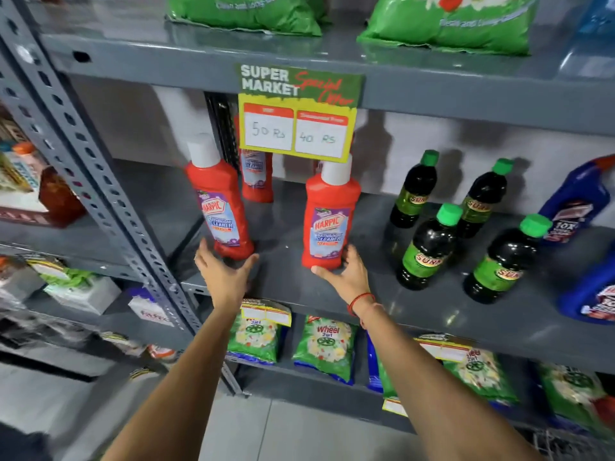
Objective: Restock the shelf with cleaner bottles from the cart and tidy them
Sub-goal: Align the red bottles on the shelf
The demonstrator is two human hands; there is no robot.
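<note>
Cupping each red bottle's base, the left hand (222,273) and right hand (346,274) keep fingers half-open, apparently squaring left bottle (218,201) and right bottle (329,214) forward on the shelf (432,311).

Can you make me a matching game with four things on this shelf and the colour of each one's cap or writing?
Things:
1. Red plastic Harpic bottle by the right hand
2. Dark Sun bottle with green label
3. Blue plastic bottle at the right edge
4. Green special-offer sign on the shelf edge

Colours:
A. Green cap
B. White and red writing
C. White cap
D. Orange-red cap

Pairs: 1-C, 2-A, 3-D, 4-B
</note>
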